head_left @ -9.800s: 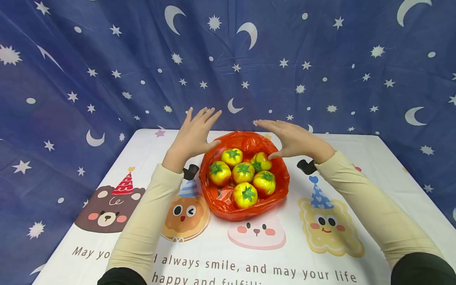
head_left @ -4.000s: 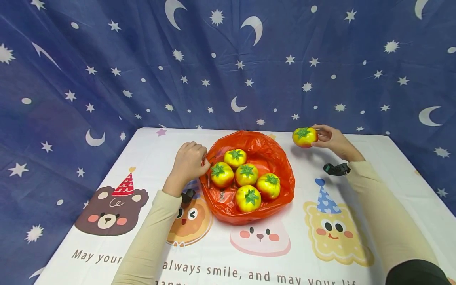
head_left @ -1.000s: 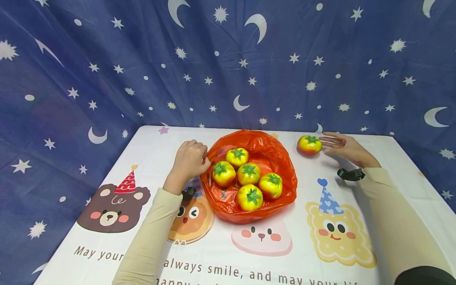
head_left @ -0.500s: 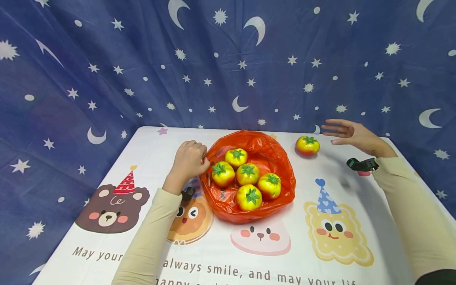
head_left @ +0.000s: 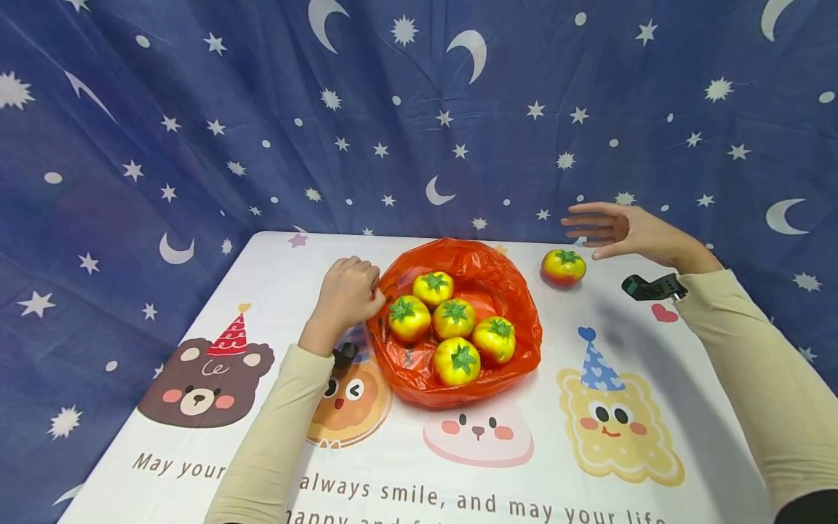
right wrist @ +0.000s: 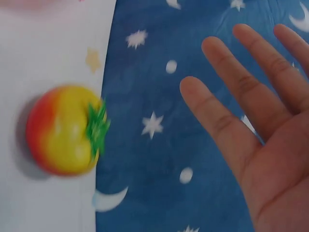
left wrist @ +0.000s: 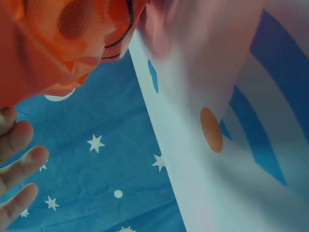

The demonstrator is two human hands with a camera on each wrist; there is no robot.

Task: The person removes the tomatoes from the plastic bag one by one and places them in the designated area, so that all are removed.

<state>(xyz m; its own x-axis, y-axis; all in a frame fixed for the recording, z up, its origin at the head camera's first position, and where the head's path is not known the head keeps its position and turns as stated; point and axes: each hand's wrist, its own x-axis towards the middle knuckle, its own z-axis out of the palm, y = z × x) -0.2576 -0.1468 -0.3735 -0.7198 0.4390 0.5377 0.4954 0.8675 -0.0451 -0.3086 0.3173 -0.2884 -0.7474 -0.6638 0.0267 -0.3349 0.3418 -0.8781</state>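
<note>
A red plastic bag [head_left: 524, 291] stands open on the table, its rim spread wide. Several yellow-and-red tomatoes [head_left: 454, 319] with green leafy tops lie inside it. At the bag's left rim my left hand [head_left: 345, 295] has its fingers curled and grips the plastic; in the left wrist view the orange-looking bag [left wrist: 48, 63] hangs close to the fingertips [left wrist: 36, 157]. One tomato [head_left: 563, 268] sits alone on the table, right of the bag, also seen as a tomato [right wrist: 65, 130] in the right wrist view. My right hand [head_left: 644, 233], fingers spread and holding nothing, hovers up and right of it.
A white tablecloth [head_left: 393, 466] printed with cartoon faces and lettering covers the table. Behind its back edge hangs a blue curtain [head_left: 366, 87] with moons and stars. A dark wrist device [head_left: 651, 287] juts out under the right wrist.
One tomato has left the bag in my right hand and now rests on the table. That hand released it, drew away right and up, then came back left. My left hand stays on the rim.
</note>
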